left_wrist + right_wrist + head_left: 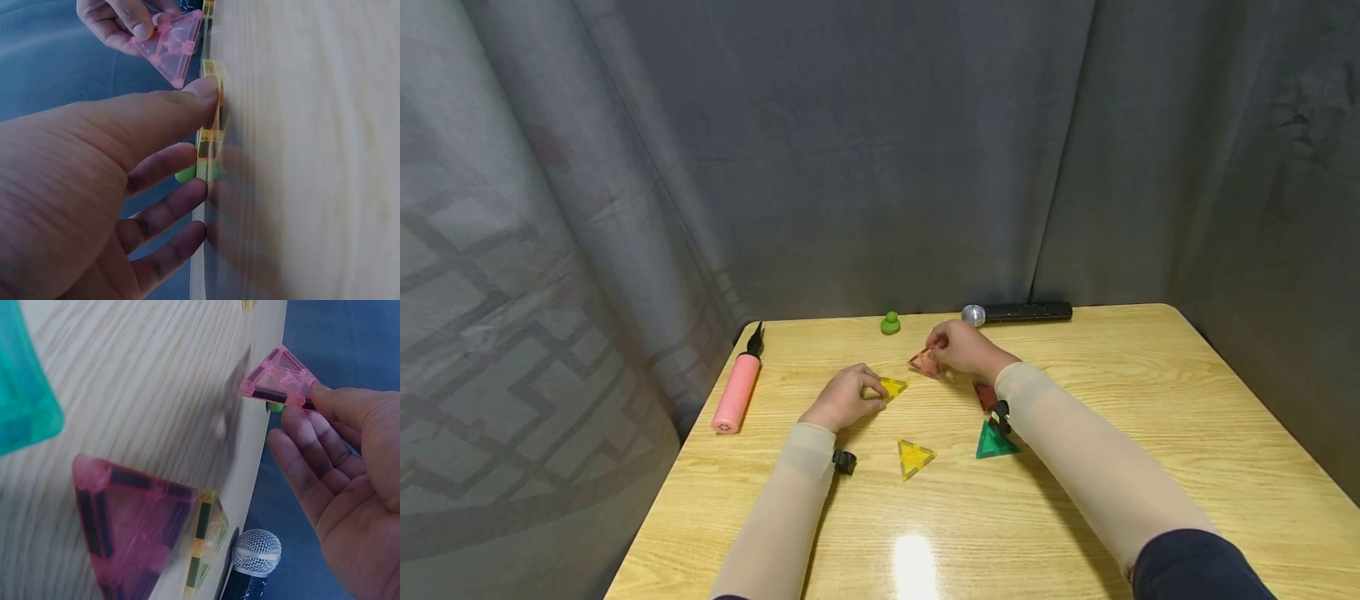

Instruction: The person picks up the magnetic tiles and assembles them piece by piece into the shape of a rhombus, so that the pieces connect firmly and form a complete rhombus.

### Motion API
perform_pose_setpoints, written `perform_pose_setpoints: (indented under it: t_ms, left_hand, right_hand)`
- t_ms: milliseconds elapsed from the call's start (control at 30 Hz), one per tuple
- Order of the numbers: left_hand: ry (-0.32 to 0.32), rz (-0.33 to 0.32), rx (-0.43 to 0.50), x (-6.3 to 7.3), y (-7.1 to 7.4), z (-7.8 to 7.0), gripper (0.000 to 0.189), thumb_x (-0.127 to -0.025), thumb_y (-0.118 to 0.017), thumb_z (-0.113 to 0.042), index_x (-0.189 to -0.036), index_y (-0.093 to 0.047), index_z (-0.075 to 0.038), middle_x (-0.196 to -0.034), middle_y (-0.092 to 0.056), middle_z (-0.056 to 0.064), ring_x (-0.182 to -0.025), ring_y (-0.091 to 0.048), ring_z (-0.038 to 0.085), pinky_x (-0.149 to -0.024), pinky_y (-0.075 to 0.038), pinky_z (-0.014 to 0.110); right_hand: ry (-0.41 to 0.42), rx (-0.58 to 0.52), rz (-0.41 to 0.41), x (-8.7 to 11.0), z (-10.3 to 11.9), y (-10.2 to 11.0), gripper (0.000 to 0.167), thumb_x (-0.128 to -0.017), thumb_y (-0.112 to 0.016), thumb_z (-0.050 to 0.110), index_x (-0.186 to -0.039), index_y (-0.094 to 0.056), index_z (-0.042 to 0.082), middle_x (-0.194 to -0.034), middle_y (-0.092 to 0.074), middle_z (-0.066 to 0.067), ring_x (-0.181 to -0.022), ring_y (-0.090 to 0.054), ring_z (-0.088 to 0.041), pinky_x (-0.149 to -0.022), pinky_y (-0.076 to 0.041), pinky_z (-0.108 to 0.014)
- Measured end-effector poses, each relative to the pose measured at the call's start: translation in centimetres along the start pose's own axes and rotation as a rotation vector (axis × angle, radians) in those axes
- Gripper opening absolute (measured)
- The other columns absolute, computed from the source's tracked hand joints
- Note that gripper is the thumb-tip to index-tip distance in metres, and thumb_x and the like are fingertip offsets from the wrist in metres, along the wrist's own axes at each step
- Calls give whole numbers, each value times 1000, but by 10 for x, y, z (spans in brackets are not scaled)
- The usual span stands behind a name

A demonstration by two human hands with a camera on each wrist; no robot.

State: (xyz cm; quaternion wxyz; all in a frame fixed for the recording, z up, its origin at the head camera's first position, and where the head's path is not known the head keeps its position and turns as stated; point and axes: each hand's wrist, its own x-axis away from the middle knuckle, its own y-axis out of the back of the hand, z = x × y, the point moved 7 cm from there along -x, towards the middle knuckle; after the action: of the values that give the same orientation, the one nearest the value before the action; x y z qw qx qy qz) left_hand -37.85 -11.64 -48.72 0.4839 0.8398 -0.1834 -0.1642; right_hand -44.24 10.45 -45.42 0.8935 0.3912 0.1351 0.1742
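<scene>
My right hand (970,346) pinches a translucent pink-red triangular magnetic tile (280,378) by one edge, raised above the table. To its left, my left hand (846,398) holds a yellow triangular tile (893,387) at the tabletop. The left wrist view shows the thumb against that tile and the other fingertips at the table surface. A second yellow tile (915,458) lies nearer me. Below the right wrist are a green triangular tile (995,442) and a red one (134,525), partly covered by the arm in the head view. Another yellow tile (206,544) shows beyond the red one.
A black microphone (1026,312) with a silver head lies along the back edge of the wooden table (1150,400). Left of it stands a small green rounded object (891,323). A pink hand pump (737,392) lies at the left edge. Grey curtains (880,167) hang behind.
</scene>
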Motion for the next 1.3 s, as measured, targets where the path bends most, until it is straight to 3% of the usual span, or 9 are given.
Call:
perform_pose_setpoints:
  t_ms: [233, 600, 1300]
  left_hand:
    - [-49, 5, -49, -2, -2, -5, 17, -93, -83, -24, -111, -83, -22, -119, -64, -6, -114, -63, 18, -102, -53, 37]
    - [-15, -1, -10, -1, -4, -8, 13, -93, -83, -23, -106, -83, -21, -116, -64, -8, -112, -63, 18, -101, -52, 38]
    - [-16, -36, -25, -2, -4, -11, 16, -91, -85, -23, -106, -83, -19, -115, -66, -7, -111, -64, 19, -101, -53, 38]
  right_hand:
    - [19, 4, -12, 1, 9, 0, 7, -96, -74, 5, -102, -77, 6, -88, -70, -2, -80, -63, -16, -73, -54, -33]
    - [-1, -21, -12, -2, 11, -10, 6, -96, -77, 9, -101, -77, 6, -84, -69, -1, -76, -62, -16, -69, -53, -32]
    - [-5, 8, -32, -4, 23, -19, 4, -96, -77, 11, -100, -77, 11, -85, -69, 1, -78, -61, -15, -70, -52, -31]
